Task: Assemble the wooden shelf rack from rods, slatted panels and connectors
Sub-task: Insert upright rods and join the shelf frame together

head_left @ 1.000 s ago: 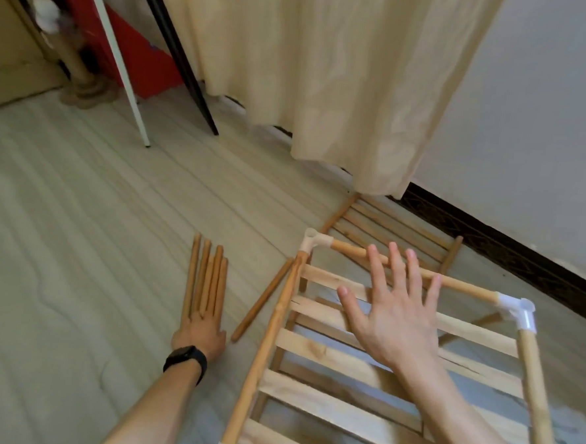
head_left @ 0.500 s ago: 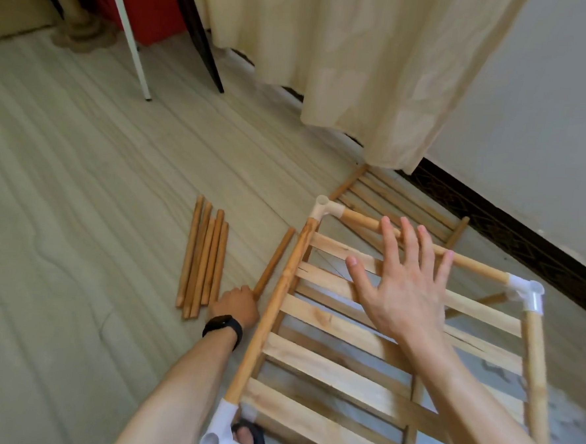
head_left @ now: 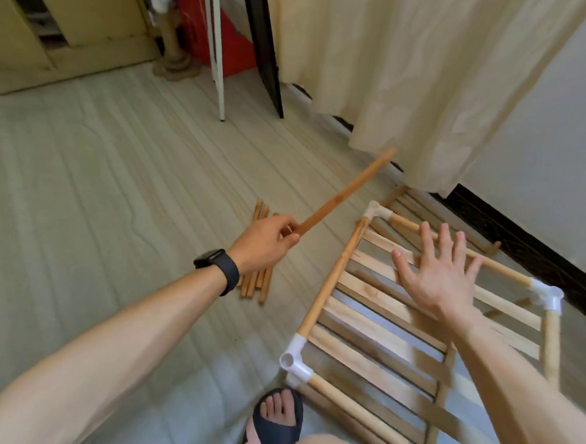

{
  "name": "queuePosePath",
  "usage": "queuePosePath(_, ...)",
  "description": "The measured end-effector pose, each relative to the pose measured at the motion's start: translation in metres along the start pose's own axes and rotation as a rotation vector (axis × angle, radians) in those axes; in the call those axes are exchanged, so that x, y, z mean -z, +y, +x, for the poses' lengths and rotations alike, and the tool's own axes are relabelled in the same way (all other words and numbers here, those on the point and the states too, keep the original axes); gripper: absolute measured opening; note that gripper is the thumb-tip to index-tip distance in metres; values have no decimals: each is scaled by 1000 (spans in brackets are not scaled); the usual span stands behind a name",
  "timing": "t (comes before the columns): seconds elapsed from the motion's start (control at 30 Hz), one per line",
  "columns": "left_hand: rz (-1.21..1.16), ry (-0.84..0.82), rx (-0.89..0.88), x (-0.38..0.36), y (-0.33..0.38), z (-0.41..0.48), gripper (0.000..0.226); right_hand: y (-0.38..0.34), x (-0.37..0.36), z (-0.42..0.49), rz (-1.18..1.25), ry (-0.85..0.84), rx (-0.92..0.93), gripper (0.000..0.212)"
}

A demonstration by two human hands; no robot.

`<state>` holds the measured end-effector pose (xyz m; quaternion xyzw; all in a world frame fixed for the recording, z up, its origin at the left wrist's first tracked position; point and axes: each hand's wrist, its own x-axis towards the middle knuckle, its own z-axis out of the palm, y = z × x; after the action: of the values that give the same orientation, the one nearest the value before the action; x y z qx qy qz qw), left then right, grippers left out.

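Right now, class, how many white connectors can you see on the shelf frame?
3 white connectors: far left corner, near left corner, far right corner. The right arm hides the fourth corner; more may be there.

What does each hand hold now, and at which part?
The left hand grips a long brown wooden rod at its near end. The right hand, fingers spread, holds nothing above the slatted wooden shelf frame.

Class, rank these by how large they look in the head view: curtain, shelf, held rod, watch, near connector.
1. curtain, though it runs out of frame
2. shelf
3. held rod
4. watch and near connector: these look about alike, so they are left unranked.
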<state>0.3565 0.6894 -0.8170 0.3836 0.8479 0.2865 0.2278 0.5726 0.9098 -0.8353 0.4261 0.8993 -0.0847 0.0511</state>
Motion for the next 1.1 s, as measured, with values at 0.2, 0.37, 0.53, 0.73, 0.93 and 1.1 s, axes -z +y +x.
queuePosePath(0.2,197,-38,-282,-19,69,-29,21,-18,66,-35,1352,-171,-135,88)
queuePosePath(0.37,272,-72,-525,-60,131,-34,20,9,112,-70,2058,355,-489,25)
queuePosePath(0.53,494,-173,-548,-113,177,-16,58,70,150,-102,2073,713,-472,47)
queuePosePath(0.73,640,-245,-427,-166,167,13,75,126,173,-103,1831,1036,-421,53)
queuePosePath(0.93,628,-154,-433,-178,162,16,73,142,175,-69,1747,1068,-325,61)
queuePosePath(1.1,610,-144,-459,-184,165,19,78,150,151,-39,1714,995,-427,62)
